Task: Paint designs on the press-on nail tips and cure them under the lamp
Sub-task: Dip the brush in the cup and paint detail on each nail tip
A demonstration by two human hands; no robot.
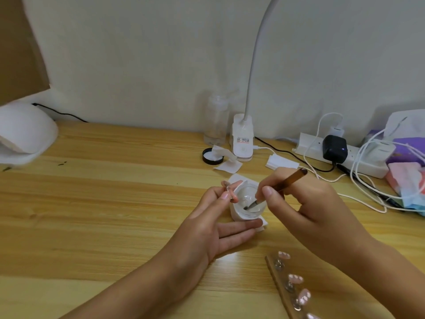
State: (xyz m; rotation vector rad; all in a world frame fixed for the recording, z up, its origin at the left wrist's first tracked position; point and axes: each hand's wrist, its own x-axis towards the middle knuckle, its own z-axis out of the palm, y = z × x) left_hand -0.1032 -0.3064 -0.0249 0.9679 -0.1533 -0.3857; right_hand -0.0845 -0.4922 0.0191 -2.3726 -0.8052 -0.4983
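Partway through: painted nail tips (295, 278) sit on a strip (274, 276) at near right, the left hand (207, 226) pinches another tip (233, 199), the right hand (305, 203) grips a brush (282, 183) dipped in a jar (249, 209), and the curing lamp (25, 132) waits far left

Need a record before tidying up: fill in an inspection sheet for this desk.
Surface: wooden desk, dark specks at left.
Job's things: brush tip in a tissue-wrapped jar; painted tips on a strip at front right; curing lamp at far left.
Clutter: bottle, black lid, wipes, packets at right.
Hands: left hand pinches a small holder beside the jar; right hand grips the brush.
Cables: power strip with black adapter, white leads looping over the desk; black lead behind the curing lamp.
Surroundings: pale wall, desk lamp at back, brown board upper left.
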